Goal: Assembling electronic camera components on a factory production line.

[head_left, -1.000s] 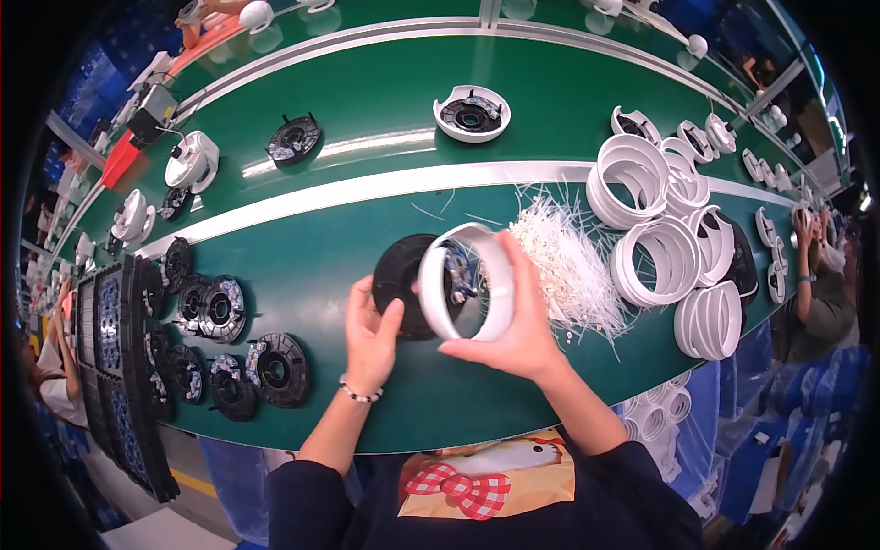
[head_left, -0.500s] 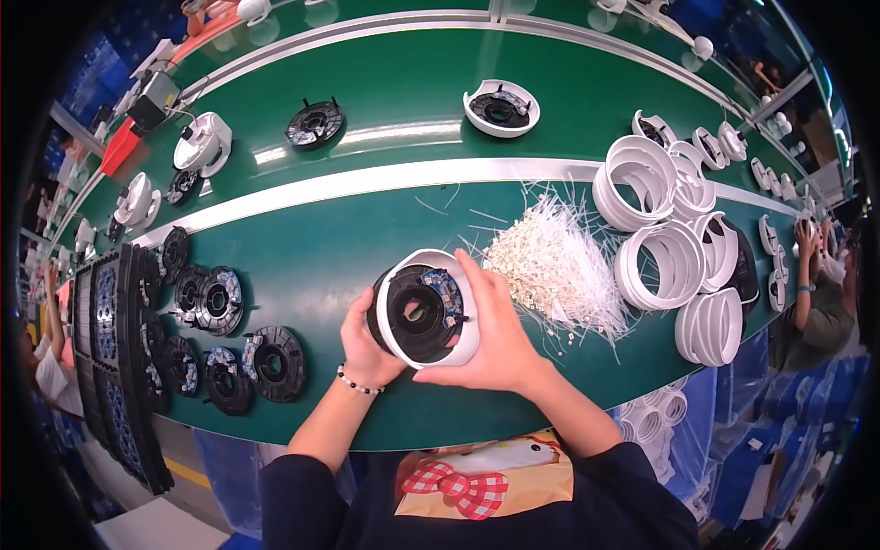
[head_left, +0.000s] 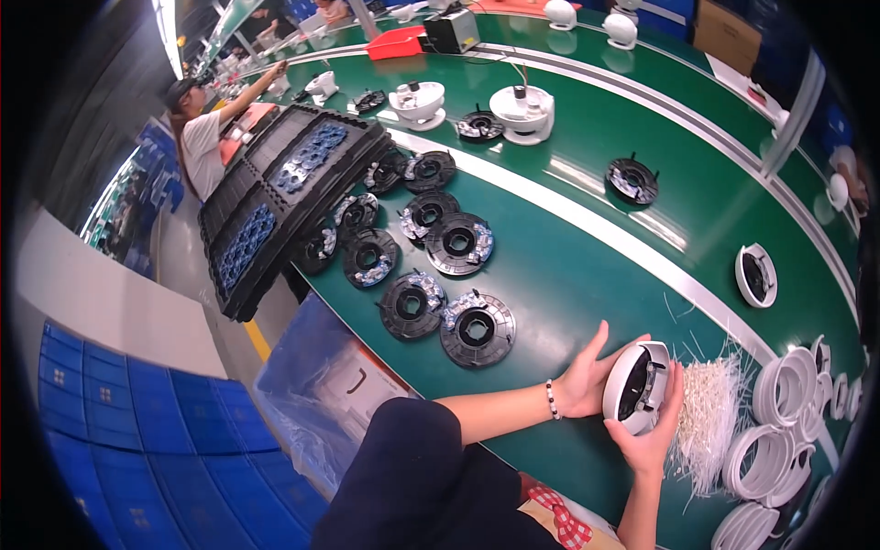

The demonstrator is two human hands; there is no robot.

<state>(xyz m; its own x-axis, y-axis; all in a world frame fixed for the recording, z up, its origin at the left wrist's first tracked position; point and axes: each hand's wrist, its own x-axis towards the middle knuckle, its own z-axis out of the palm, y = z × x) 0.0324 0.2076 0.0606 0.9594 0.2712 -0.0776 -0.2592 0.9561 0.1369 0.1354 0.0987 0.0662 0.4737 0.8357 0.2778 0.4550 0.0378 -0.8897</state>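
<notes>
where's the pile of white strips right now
In the head view, the pile of white strips lies at lower right on the green table, between the white shell in the right hand and the stacked rings.

In front of me a green counter (head_left: 587,284) runs diagonally, a pale strip (head_left: 596,217) dividing it from another glossy green surface (head_left: 697,225) that catches overhead glare. To my left, a yellow line (head_left: 259,340) marks the grey floor (head_left: 188,252), near a pale slab (head_left: 110,284) and rows of blue crates (head_left: 119,390). A bright light tube (head_left: 166,27) glows up high. Beyond the far edge stands a brown cardboard box (head_left: 729,35), near a metal post (head_left: 796,115).
</notes>
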